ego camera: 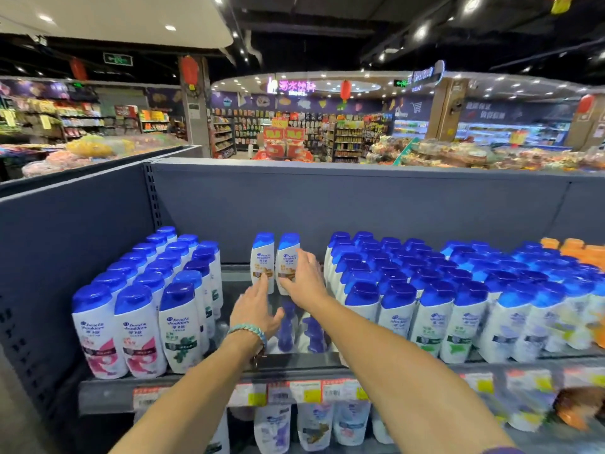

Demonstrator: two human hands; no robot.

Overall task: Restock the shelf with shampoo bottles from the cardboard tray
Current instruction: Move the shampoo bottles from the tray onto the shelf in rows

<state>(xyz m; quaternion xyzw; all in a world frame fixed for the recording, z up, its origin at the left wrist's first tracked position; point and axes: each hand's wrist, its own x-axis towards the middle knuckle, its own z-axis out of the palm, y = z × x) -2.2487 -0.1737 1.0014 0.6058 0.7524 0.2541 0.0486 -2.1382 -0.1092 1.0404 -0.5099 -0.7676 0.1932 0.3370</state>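
Two white shampoo bottles with blue caps and brown labels stand side by side at the back of a gap on the grey shelf (203, 385). My right hand (304, 278) rests against the front of the right bottle (288, 253), fingers spread. My left hand (253, 309), with a turquoise bracelet on the wrist, is open just below and in front of the left bottle (262, 257), its fingertips near the bottle's base. No cardboard tray is in view.
Rows of blue-capped bottles (154, 309) fill the shelf left of the gap, and a denser block (442, 290) fills the right. Orange-capped bottles (576, 249) stand at the far right. Price tags (294, 393) line the shelf edge; more bottles (294, 427) sit on the shelf below.
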